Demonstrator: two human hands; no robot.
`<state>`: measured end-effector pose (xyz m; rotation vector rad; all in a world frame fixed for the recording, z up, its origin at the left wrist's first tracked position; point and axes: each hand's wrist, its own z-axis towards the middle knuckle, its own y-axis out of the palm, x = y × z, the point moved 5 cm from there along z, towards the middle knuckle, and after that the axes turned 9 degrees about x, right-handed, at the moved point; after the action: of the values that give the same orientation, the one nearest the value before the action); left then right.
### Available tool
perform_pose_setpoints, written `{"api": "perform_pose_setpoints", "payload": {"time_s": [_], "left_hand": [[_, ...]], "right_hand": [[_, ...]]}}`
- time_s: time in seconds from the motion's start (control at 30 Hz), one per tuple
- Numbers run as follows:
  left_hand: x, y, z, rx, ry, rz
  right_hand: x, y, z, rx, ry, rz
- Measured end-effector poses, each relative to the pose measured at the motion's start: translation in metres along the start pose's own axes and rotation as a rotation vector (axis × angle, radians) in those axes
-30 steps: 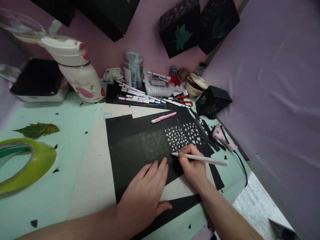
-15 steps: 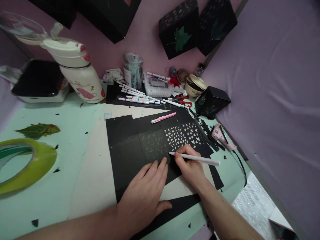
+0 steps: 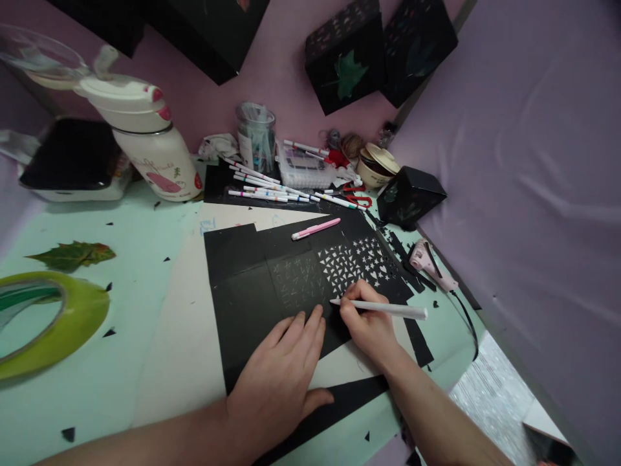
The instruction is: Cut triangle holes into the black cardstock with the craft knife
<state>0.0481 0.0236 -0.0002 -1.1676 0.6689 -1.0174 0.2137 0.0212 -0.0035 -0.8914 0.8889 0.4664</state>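
Observation:
My right hand [image 3: 369,323] is closed around a white pen [image 3: 395,309], its tip at the surface of a black sheet of card [image 3: 242,323]. Flat on the same card, left of the pen tip, lies my left hand [image 3: 281,375], fingers stretched out and thumb apart. Beyond my right hand, the card carries cut-out triangles, stars and hearts [image 3: 354,262] that show white. Faint drawn outlines [image 3: 295,281] fill the area to their left. A pink pen [image 3: 315,229] rests across the upper part of the card.
Several white markers [image 3: 272,191] lie behind the card, near a glass jar [image 3: 256,136] and red-handled scissors [image 3: 359,199]. A white bottle [image 3: 155,149] and a green tape roll [image 3: 87,323] stand left. On the right are a glue gun [image 3: 431,265] and a black box [image 3: 410,197].
The pen tip has shifted slightly right and down across the card with my right hand. My left hand stays in place.

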Motion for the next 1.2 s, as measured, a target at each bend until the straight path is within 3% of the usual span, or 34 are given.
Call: {"api": "perform_pose_setpoints", "payload": {"time_s": [0.2,0.37,0.47,1.2], "left_hand": [[0.001,0.004,0.0,-0.042,0.014,0.023],[0.002,0.003,0.0,-0.04,0.03,0.045],[0.003,0.003,-0.001,-0.041,0.041,0.071],[0.006,0.0,-0.004,-0.009,0.074,0.076]], "right_hand": [[0.001,-0.001,-0.001,0.001,0.003,0.002],[0.005,-0.015,0.0,0.253,0.057,0.194],[0.006,-0.018,0.001,0.324,0.091,0.268],[-0.003,-0.015,0.006,0.3,0.027,0.073]]}}
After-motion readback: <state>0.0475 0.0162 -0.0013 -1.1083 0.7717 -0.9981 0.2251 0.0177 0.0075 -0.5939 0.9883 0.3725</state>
